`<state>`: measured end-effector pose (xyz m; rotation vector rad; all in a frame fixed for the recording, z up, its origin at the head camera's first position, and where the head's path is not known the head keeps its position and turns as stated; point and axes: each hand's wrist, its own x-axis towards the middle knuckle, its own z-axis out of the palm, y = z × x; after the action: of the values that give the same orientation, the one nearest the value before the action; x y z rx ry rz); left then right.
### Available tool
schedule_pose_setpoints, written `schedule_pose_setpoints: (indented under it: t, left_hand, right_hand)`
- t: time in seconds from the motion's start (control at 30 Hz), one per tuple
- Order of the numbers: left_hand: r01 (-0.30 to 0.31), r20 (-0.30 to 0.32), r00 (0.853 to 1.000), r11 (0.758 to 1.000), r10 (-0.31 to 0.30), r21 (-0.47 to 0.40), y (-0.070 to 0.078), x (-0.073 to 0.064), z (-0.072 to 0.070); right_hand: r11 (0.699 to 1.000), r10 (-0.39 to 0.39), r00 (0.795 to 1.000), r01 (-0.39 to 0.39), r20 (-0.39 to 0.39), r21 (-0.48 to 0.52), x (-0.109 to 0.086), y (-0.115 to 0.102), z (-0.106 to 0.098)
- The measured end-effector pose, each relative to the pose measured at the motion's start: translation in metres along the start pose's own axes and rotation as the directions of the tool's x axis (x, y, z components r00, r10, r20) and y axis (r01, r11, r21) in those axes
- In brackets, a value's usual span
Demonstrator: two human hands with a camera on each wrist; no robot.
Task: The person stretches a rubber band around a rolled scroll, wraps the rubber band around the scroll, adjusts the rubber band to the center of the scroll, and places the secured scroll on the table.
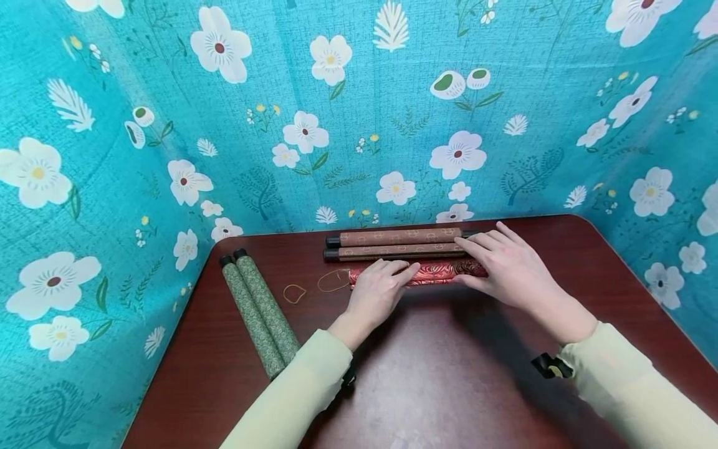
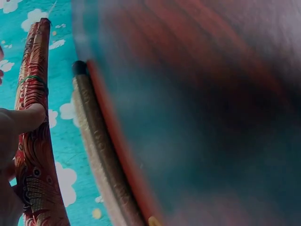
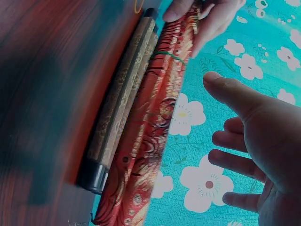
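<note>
My left hand [image 1: 377, 290] grips a red brocade bundle [image 1: 440, 272] near its left end, the thumb lying across it in the left wrist view. The bundle is two long rolls side by side with gold and black swirls, and a green band [image 3: 170, 56] goes round both. My right hand [image 1: 507, 265] hovers by the bundle's right end. In the right wrist view its fingers [image 3: 240, 165] are spread and apart from the bundle. Just behind the bundle on the table lie two brown patterned scrolls [image 1: 401, 237] with black end caps, their right ends partly hidden by my right hand.
Two green patterned scrolls [image 1: 260, 312] with black caps lie slanted on the left, their near ends behind my left sleeve. A thin yellowish band [image 1: 294, 294] and a second loop [image 1: 332, 282] lie on the dark red table [image 1: 449, 386]. Flowered blue cloth [image 1: 348, 125] surrounds the table.
</note>
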<state>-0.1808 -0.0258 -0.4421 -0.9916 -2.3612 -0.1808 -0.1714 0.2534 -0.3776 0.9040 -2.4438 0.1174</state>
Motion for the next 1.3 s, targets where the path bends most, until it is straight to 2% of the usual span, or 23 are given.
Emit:
schedule_pose_setpoints:
  t: [0.2,0.33,0.43,0.67,0.9,1.1,1.3]
  left_hand:
    - [0.067,0.079,0.995,0.997,-0.063,-0.037,0.015,0.003,0.011]
    - [0.129,0.15,0.981,0.991,-0.121,-0.043,0.024,0.004,0.015]
    - [0.153,0.18,0.973,0.987,-0.143,-0.041,0.027,0.003,0.018]
    - [0.158,0.228,0.963,0.987,-0.147,-0.031,0.027,0.0,0.023]
    - [0.216,0.257,0.946,0.975,-0.196,-0.053,0.029,0.001,0.029]
    - [0.229,0.285,0.937,0.972,-0.203,-0.058,0.032,0.001,0.029]
    - [0.242,0.304,0.929,0.968,-0.211,-0.07,0.028,-0.001,0.027]
  right_hand:
    - [1.0,0.026,0.999,-0.026,0.039,0.003,-0.003,0.002,0.0]
    - [0.999,0.037,0.998,-0.037,0.058,0.007,-0.003,0.002,0.001]
    - [0.999,0.04,0.997,-0.041,0.065,0.011,-0.003,0.002,0.002]
    - [0.999,0.041,0.997,-0.042,0.067,0.025,-0.004,0.003,0.006]
    - [0.999,0.037,0.996,-0.038,0.083,0.016,-0.006,0.004,0.011]
    - [0.999,0.043,0.995,-0.045,0.087,0.019,-0.005,0.003,0.012]
    - [0.999,0.039,0.996,-0.042,0.086,0.027,-0.005,0.002,0.013]
